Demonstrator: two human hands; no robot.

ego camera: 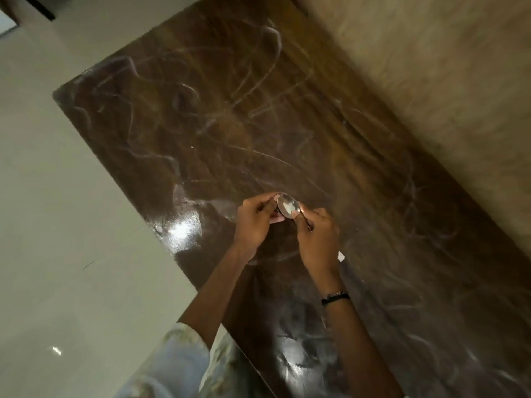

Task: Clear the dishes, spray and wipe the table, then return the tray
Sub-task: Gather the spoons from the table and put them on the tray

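Where both hands [255,219] meet, dark table [201,124] — smeared — borders pale floor [43,196].

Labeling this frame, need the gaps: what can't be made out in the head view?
- Spoon handle: mostly covered by the right hand.
- What the left hand pinches beside the bowl: hidden by its fingers.
- Small white scrap by the right wrist: too small to identify.
- Table far and near ends: cut by the frame edges.

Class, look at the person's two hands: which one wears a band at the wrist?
The right hand, which pinches the spoon by its handle, has a dark band on its wrist; the left hand has a bare wrist.
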